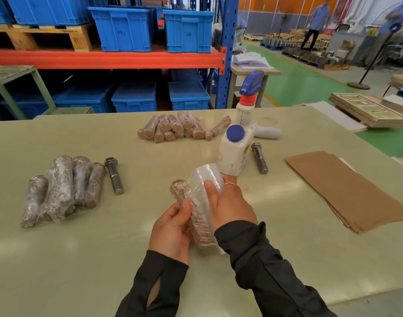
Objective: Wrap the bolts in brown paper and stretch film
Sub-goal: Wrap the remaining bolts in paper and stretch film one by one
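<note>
1. Left hand (173, 227) grips a paper-wrapped bolt (191, 209) above the surface (81, 259) near its front edge; right hand (230, 202) grips the stretch film roll (209, 177) (film clings to the bolt).
2. Brown paper sheets (346, 191) lie toward the right edge; film-wrapped bolts (61, 191) toward the left edge.

a pale greenish table (81, 248) carries everything. on its left lies a cluster of film-wrapped bolts (61, 188), with a bare bolt (113, 175) just beside it. farther back sits a pile of paper-wrapped bolts (182, 128). right of centre stand a white bottle with a blue cap (234, 149) and a spray bottle (248, 104), a second bare bolt (260, 157) beside them. a stack of brown paper sheets (346, 188) lies at the right.
</note>
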